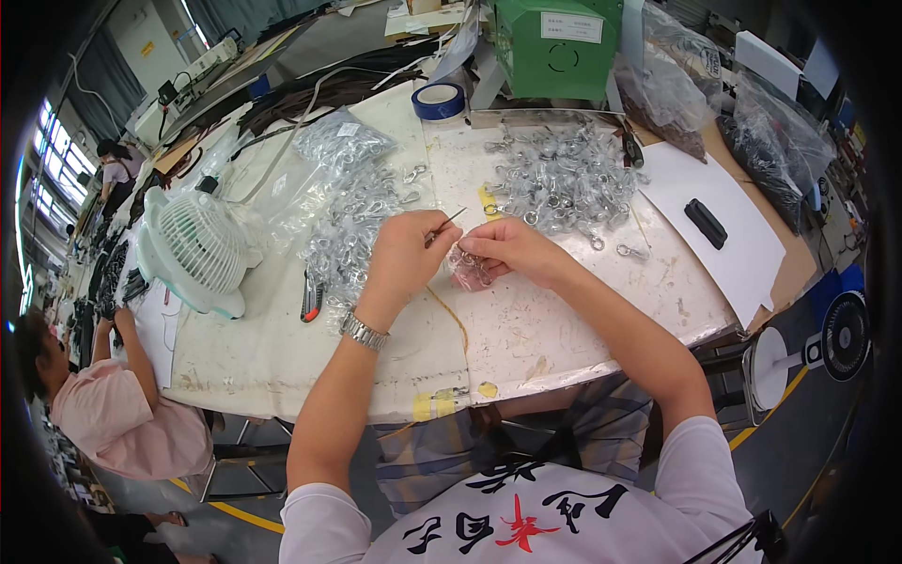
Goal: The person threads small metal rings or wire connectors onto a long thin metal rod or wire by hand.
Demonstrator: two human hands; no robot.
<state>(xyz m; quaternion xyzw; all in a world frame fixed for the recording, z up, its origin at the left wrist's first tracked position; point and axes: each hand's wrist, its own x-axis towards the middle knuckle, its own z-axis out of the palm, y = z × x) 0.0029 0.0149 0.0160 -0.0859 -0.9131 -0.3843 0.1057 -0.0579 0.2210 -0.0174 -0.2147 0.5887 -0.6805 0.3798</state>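
My left hand, with a metal watch on its wrist, is closed on a thin pointed tool, perhaps tweezers; its tip points up to the right. Close beside it, my right hand pinches a small metal clasp in clear plastic between thumb and fingers. Part of that piece is hidden by the fingers. Beyond my right hand lies a heap of plastic-wrapped metal clasps. Another pile of wrapped clasps lies beyond and left of my left hand.
A white fan stands at the left, with a red-black utility knife nearer me. At the back are blue tape and a green machine. Pliers and a black object on white paper lie right. A co-worker sits left.
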